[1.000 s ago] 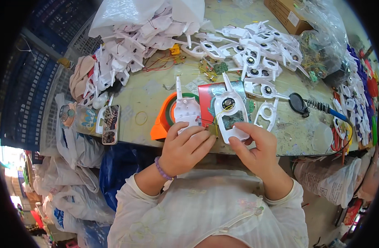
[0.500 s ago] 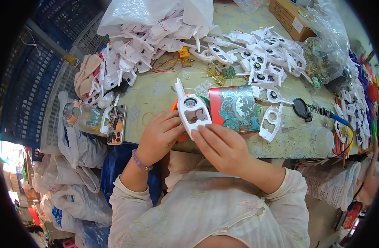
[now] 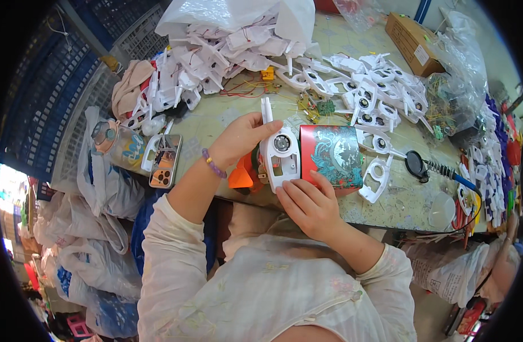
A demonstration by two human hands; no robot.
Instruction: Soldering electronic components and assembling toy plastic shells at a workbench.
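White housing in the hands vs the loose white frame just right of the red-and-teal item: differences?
Support: the white housing is held by the left hand and right hand; the loose white frame lies on the table, untouched.
Round opening: the white housing has a dark disc in it; the loose white frame's is empty.
Shared: both white, each with a round opening beyond a larger one.

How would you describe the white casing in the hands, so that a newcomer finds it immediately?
Start at the greenish table and go to its near edge. Just left of the red-and-teal object is the white casing, a round part above an opening. Unlike the other casings farther back, it is held by the left hand and the right hand.
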